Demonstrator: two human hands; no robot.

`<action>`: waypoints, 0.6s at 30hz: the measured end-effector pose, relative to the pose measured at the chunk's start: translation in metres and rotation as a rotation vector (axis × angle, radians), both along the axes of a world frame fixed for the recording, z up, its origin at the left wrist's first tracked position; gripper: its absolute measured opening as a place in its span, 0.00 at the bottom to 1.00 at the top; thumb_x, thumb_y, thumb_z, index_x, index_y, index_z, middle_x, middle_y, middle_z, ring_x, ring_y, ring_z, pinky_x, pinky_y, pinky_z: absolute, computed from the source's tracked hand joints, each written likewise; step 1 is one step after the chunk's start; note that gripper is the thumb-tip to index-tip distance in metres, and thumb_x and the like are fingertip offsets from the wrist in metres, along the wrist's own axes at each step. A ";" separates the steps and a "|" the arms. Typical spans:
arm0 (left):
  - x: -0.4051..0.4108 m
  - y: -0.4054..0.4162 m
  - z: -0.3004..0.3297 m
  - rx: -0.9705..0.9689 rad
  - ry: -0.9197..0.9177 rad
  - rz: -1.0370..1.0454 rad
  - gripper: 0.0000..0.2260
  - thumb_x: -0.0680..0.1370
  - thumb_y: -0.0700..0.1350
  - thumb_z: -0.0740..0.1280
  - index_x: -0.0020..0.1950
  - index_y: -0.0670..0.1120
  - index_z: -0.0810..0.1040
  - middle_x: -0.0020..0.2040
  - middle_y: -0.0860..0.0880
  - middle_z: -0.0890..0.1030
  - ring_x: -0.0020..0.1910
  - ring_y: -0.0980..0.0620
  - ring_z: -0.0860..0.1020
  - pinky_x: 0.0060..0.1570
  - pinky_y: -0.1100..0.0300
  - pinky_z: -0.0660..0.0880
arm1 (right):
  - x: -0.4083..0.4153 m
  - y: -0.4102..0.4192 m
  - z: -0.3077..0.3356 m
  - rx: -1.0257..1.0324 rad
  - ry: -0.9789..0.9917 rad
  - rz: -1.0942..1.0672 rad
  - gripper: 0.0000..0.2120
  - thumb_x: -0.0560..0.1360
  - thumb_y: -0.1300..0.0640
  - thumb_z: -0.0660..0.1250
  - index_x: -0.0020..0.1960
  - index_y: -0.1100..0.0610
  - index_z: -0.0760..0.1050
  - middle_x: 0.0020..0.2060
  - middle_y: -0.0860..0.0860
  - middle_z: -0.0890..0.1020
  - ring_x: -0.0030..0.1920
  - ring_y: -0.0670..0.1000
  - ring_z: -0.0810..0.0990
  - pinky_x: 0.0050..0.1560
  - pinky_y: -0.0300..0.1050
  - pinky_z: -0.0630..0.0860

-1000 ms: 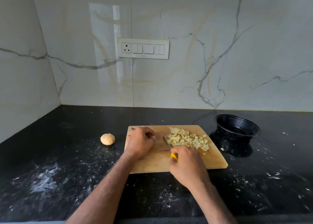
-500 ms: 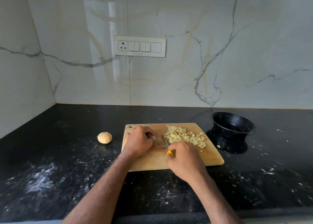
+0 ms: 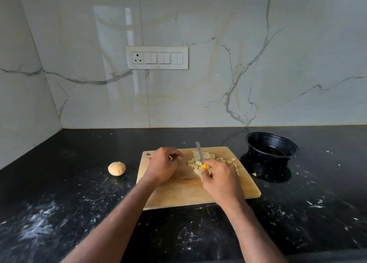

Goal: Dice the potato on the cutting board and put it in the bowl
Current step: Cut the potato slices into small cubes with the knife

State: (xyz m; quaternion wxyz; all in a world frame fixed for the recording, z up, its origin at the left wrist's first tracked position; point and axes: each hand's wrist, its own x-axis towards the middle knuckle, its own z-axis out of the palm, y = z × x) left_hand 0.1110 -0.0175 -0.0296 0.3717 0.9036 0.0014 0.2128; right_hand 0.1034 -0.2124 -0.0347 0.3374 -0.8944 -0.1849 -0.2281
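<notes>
While chopped potato (image 3: 200,161) piles mid cutting board (image 3: 178,193), bowl (image 3: 272,146) just past its right edge. Right hand (image 3: 221,180) gripping knife (image 3: 199,151), blade tilted up; left hand (image 3: 162,166) curled, maybe pinching a bit.

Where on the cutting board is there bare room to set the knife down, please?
The cutting board's near strip is bare, as is the part behind the left hand. The far right is crowded with potato pieces.

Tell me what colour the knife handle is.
Yellow; a bit of the knife handle shows above the right hand in the head view.
</notes>
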 end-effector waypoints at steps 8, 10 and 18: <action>0.064 -0.027 0.029 0.323 0.197 -0.078 0.20 0.81 0.37 0.62 0.64 0.58 0.82 0.62 0.58 0.82 0.64 0.51 0.73 0.60 0.46 0.63 | 0.002 -0.007 -0.002 0.053 -0.017 -0.051 0.14 0.77 0.55 0.69 0.61 0.54 0.82 0.49 0.50 0.87 0.46 0.50 0.85 0.49 0.46 0.83; 0.076 -0.031 0.032 0.394 0.264 -0.112 0.17 0.81 0.40 0.65 0.65 0.58 0.81 0.62 0.57 0.82 0.65 0.50 0.74 0.66 0.42 0.63 | 0.002 -0.006 -0.002 0.040 -0.030 -0.049 0.15 0.77 0.55 0.69 0.62 0.54 0.82 0.50 0.50 0.87 0.47 0.49 0.85 0.49 0.43 0.83; 0.087 -0.033 0.044 0.577 0.375 -0.167 0.12 0.79 0.47 0.70 0.62 0.56 0.83 0.64 0.59 0.81 0.68 0.50 0.73 0.68 0.31 0.62 | 0.001 -0.004 -0.001 0.014 -0.047 -0.060 0.14 0.76 0.53 0.69 0.61 0.52 0.82 0.48 0.48 0.87 0.45 0.47 0.85 0.46 0.38 0.80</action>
